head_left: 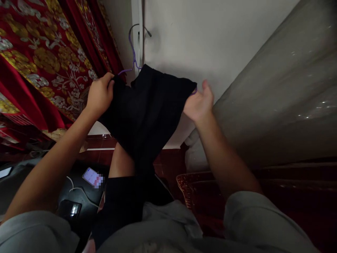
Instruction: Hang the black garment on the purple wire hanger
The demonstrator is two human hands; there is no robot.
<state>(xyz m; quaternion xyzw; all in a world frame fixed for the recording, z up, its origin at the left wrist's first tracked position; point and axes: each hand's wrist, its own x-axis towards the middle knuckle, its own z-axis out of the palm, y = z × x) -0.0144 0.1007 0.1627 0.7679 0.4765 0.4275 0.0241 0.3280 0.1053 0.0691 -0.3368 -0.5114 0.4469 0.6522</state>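
Note:
A black garment (147,112) hangs on a purple wire hanger (132,49), held up in front of a white wall. My left hand (100,94) is closed, pinching the garment's left shoulder where the hanger arm comes out. My right hand (200,102) is at the garment's right shoulder, palm toward me; its fingers reach in behind the cloth by the hanger's purple end and are mostly hidden. The garment's lower part droops down toward my lap.
A red curtain with gold and silver flowers (39,52) hangs at the left. A grey glittery cloth (276,105) fills the right. Below left, a lit phone (91,175) with a white cable and a second device (71,209) lie on a dark surface.

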